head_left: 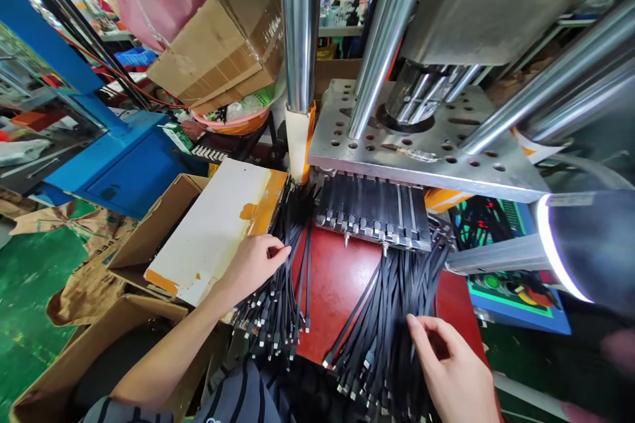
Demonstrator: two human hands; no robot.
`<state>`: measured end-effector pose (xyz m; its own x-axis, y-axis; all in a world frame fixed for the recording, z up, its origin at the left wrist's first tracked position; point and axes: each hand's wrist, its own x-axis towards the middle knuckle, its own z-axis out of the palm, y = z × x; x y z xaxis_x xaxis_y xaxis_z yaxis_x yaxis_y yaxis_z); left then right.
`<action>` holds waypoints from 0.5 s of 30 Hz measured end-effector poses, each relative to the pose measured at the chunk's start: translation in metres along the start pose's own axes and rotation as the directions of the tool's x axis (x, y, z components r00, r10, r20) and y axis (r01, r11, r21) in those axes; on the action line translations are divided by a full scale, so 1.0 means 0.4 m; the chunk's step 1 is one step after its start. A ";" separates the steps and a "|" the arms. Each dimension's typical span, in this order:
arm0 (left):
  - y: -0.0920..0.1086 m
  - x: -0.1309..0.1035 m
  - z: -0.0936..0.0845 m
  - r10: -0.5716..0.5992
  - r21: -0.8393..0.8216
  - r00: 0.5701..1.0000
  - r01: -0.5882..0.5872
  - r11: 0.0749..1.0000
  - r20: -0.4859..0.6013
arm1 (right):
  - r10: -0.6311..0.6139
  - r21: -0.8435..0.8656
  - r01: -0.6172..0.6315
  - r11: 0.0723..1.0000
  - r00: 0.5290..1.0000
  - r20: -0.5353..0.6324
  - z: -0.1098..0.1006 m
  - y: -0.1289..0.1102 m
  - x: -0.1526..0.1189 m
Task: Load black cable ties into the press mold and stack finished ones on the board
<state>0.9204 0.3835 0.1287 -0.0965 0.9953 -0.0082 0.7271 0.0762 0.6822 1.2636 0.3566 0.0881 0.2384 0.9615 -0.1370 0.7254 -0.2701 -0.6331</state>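
Observation:
My left hand (pixel 258 263) is closed in a pinch at the edge of the left bundle of black cables (pixel 278 307); whether a cable sits between its fingertips is hidden. Lower right, my right hand (pixel 454 363) pinches thumb and forefinger on a black cable at the right bundle of black cables (pixel 391 317). Small metal plugs show at the lower ends of both bundles. Between and beyond the hands lies a slotted mould block (pixel 372 208), with a row of connectors along its front edge. Cables from the right bundle run up to the block's right front.
A thick steel press plate (pixel 421 152) hangs over the block, among steel columns (pixel 301 26). A white board (pixel 213 231) rests on a cardboard box (pixel 153 225) at left. A ring lamp (pixel 560 248) stands at right, by a blue-edged control panel (pixel 516 304). The tabletop (pixel 342 284) is red.

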 end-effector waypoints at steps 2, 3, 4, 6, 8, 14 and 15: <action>0.017 -0.021 -0.010 0.013 -0.176 0.999 -0.005 0.984 0.042 | 0.037 0.114 -0.039 0.993 0.999 0.027 -0.006 -0.003 -0.001; 0.027 -0.034 -0.011 0.023 -0.277 0.996 0.001 0.961 0.084 | 0.033 0.167 -0.039 0.985 0.999 0.040 -0.006 -0.005 -0.002; 0.039 -0.050 -0.010 0.036 -0.380 0.989 0.021 0.925 0.143 | 0.020 0.219 -0.030 0.975 0.999 0.050 -0.006 -0.006 -0.002; 0.066 -0.087 0.002 0.067 -0.551 0.952 0.113 0.827 0.297 | -0.016 0.322 -0.004 0.947 0.998 0.060 -0.003 -0.007 -0.002; 0.097 -0.124 0.023 0.102 -0.631 0.887 0.237 0.738 0.451 | -0.039 0.420 0.012 0.908 0.998 0.054 0.001 -0.002 0.002; 0.165 -0.168 0.147 0.128 -0.612 0.766 0.388 0.690 0.630 | -0.043 0.512 -0.038 0.858 0.989 0.145 0.001 0.026 0.004; 0.168 -0.163 0.173 0.121 -0.611 0.763 0.401 0.682 0.635 | -0.037 0.517 -0.038 0.855 0.990 0.133 -0.001 0.025 0.003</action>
<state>1.0226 0.3278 0.1244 0.4465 0.8062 -0.3880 0.0420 0.4143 0.9092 1.2714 0.3549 0.0817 0.1235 0.9690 -0.2138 0.2772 -0.2406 -0.9302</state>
